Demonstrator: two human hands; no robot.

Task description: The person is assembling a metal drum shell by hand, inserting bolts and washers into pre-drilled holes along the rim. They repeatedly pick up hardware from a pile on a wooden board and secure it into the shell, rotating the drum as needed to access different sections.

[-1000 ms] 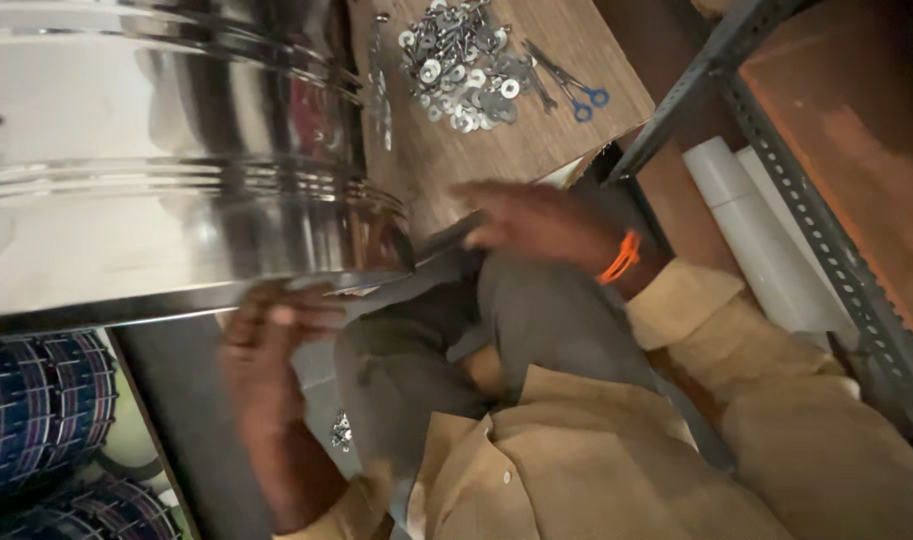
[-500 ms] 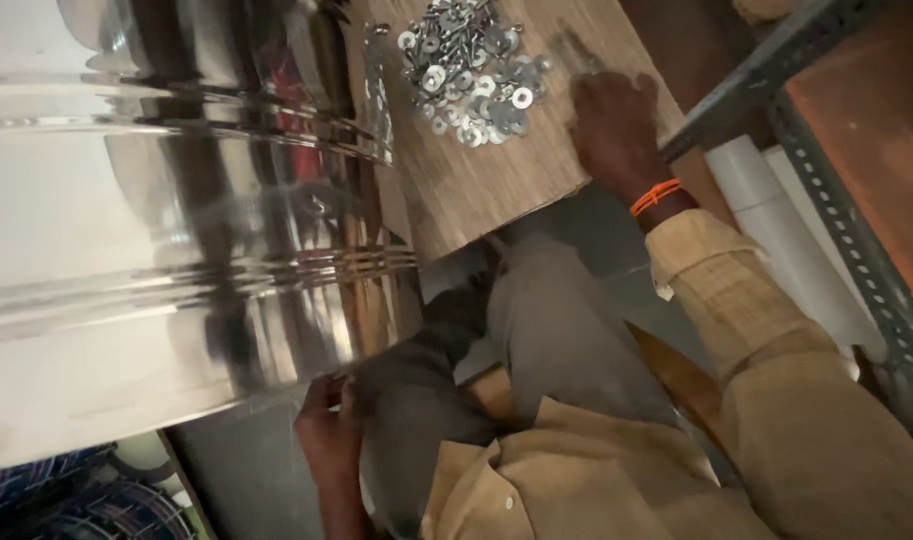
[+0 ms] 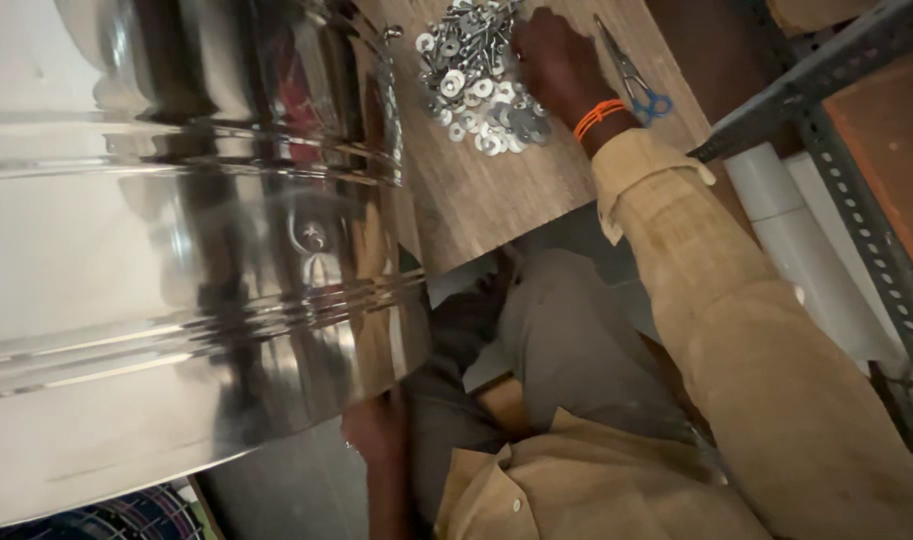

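Right hand (image 3: pixel 556 60) now on washers (image 3: pixel 476 80)

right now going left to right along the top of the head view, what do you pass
Shiny steel drum → pile of washers and screws → right hand resting on the pile, orange wristband → blue-handled pliers on the wooden board → grey slotted metal rack

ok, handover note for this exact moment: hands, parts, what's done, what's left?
Right hand: reaching into the pile of washers and screws on the wooden board; whether it has gripped any cannot be seen.
Left hand: at the lower rim of the big steel drum, grip hidden.
Pliers lie beside the pile, untouched.
Done: nothing visible fastened.
Left: hardware not yet at the drum.
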